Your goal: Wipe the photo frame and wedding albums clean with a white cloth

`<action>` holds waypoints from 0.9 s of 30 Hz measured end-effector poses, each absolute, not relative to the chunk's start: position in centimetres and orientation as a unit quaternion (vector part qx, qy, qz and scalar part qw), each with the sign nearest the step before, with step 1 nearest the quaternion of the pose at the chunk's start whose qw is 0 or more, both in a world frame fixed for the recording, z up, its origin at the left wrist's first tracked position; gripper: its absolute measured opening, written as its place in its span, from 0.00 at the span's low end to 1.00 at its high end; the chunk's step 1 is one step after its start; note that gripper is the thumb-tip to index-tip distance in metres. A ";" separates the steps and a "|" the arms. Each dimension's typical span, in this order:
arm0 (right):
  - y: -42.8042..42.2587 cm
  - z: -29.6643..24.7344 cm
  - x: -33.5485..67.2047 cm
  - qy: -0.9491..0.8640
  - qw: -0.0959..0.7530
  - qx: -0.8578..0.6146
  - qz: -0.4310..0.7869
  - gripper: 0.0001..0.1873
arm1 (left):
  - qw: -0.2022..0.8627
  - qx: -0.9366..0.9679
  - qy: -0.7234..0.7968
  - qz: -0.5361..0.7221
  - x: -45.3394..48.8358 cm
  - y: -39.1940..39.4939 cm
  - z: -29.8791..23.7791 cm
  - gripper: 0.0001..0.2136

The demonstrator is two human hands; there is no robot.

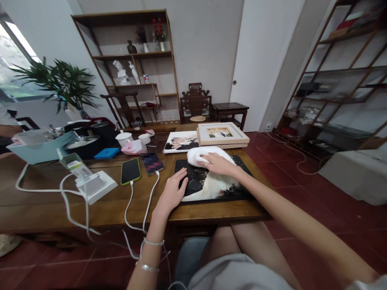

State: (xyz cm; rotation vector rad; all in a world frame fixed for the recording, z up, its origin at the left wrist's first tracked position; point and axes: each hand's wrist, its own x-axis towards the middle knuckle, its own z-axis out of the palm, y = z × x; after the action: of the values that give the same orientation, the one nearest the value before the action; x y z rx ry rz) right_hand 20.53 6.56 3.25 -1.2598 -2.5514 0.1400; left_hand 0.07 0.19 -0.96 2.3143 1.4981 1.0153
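Observation:
A dark photo panel (196, 183) with a pale flowing dress pictured on it lies flat near the table's front edge. My right hand (219, 164) presses a bunched white cloth (198, 155) against the panel's upper part, its fingers closed over the cloth. At the panel's left edge rests my left hand (173, 187), fingers stretched out and holding nothing. Part of the picture is covered by the cloth and my right arm.
Behind the panel lie a white photo print (178, 147) and framed pictures (223, 135). Left of it, two phones (131, 171) charge on white cables (148, 205). Farther left are a white power strip box (96, 187), a blue box (107, 153), a teapot (123, 138) and a light-blue bin (39, 151).

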 end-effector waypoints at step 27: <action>-6.3 2.7 30.9 -0.878 0.129 -0.458 0.060 0.17 | 0.107 0.760 0.563 0.305 0.0 0.3 -1.4 0.20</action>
State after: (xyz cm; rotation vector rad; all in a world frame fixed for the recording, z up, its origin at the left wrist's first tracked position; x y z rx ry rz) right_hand 30.95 -6.30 2.66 -1.3299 -2.5510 0.1750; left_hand 0.03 0.31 -1.40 2.2382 1.6579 0.8990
